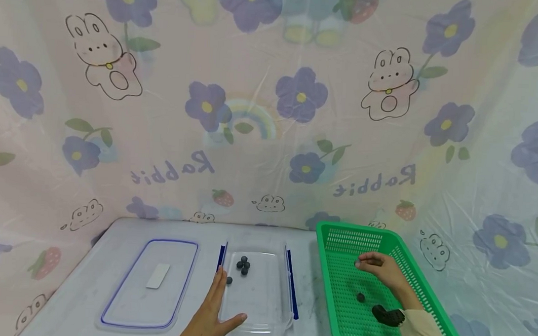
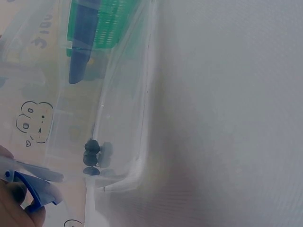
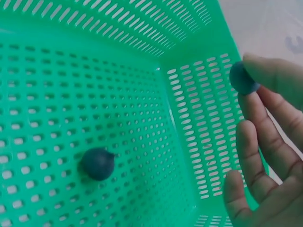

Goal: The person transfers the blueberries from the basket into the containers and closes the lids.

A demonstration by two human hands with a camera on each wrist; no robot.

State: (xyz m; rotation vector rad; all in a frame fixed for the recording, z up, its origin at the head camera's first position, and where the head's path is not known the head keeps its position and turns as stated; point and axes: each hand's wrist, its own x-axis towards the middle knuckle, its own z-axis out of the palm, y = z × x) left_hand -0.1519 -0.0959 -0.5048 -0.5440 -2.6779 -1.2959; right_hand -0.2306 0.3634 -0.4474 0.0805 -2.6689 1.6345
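Observation:
My right hand (image 1: 384, 270) is over the green basket (image 1: 328, 293), pinching a blueberry (image 3: 243, 78) between thumb and fingertips. Another blueberry (image 3: 98, 164) lies on the basket's perforated floor. My left hand (image 1: 211, 309) rests at the left wall of a clear plastic container (image 1: 257, 309), its fingers straight along the side and its thumb spread toward the front. In the left wrist view, fingers (image 2: 19, 208) show by a blue clip flap (image 2: 42, 191) of that container. Several blueberries (image 1: 244, 264) sit inside the container, grouped toward the back left, with one nearer my left fingertips.
Left of the container lies a clear lid with a blue seal (image 1: 182, 285), a white rectangular piece (image 1: 158, 276) on it. Blue flaps (image 1: 292, 286) stick out along the container's sides. A printed curtain (image 1: 252, 136) hangs behind the white table (image 1: 85, 285).

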